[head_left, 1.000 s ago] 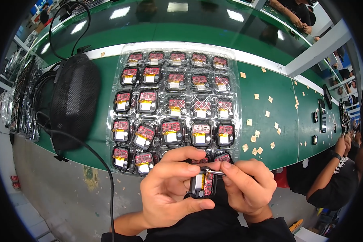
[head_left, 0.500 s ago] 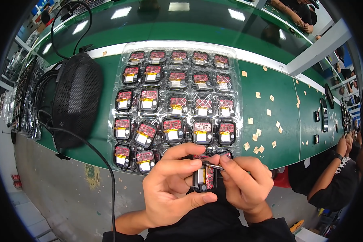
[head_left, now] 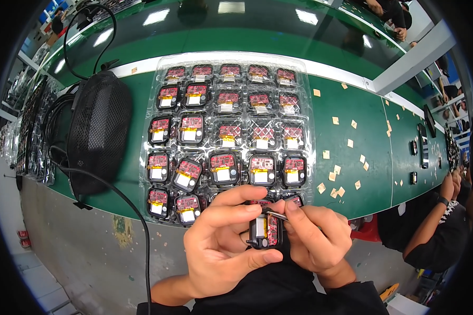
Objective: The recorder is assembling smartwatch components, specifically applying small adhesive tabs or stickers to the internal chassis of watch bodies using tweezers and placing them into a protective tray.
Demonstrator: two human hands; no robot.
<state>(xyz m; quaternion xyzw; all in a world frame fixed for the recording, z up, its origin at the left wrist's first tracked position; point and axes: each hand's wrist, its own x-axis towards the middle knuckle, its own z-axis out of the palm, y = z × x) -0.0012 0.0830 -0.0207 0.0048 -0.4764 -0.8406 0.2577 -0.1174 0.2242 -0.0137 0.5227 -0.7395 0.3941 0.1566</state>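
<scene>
My left hand [head_left: 220,241] grips a small black smartwatch case [head_left: 266,234] by its edges, fingers above and thumb below. Its open back shows a red circuit board and a pale battery. In my right hand [head_left: 319,234] a pair of thin metal tweezers [head_left: 276,214] is pinched between thumb and finger. The tips reach the upper edge of the case, close to my left index fingertip; what they touch there is too small to make out. Just beyond my hands, a clear plastic tray [head_left: 311,157] bears rows of similar open cases with red boards.
A black mesh bag [head_left: 101,131] with a cable [head_left: 115,190] lies left of the tray. Small tan squares [head_left: 337,169] are scattered over the green table [head_left: 365,194] at right. A white post [head_left: 415,58] rises at the far right. A co-worker's arm [head_left: 430,231] is at right.
My right hand and the tweezers have shifted very slightly left. The case stays in my left hand, held nearly the same way. The whole view has moved a little.
</scene>
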